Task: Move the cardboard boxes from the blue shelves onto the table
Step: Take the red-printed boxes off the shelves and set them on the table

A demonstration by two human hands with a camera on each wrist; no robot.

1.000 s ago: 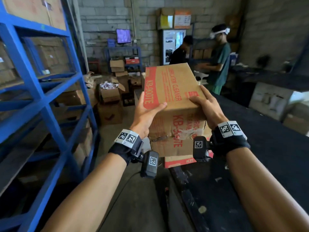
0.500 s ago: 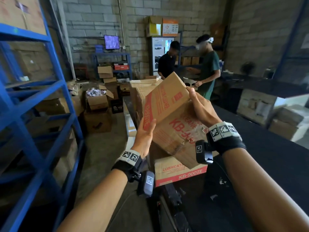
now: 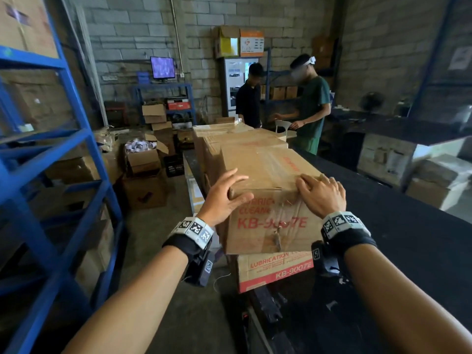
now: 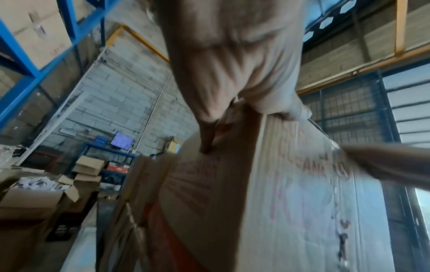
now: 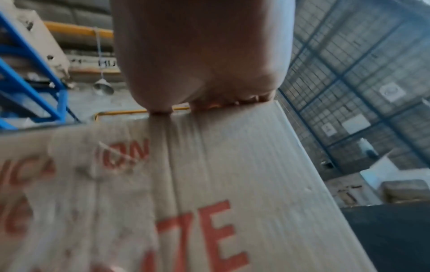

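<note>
Setting the KB-900TE carton down on the stack.

Half a second ago we held this lubrication-cleaner carton (image 3: 270, 200) tilted in the air; now it sits level on a second KB-900TE carton (image 3: 274, 270) at the near end of the black tabletop (image 3: 408, 238), in line with the row of taped cartons (image 3: 240, 141) behind it. Our left hand (image 3: 223, 198) grasps its near left corner, thumb on the front face and fingers spread over the top; our right hand (image 3: 320, 194) lies with curled fingers on the top near edge. We judge this carton delivered: letting go and turning back to the blue shelves (image 3: 51, 154), where more cartons wait, comes next.
</note>
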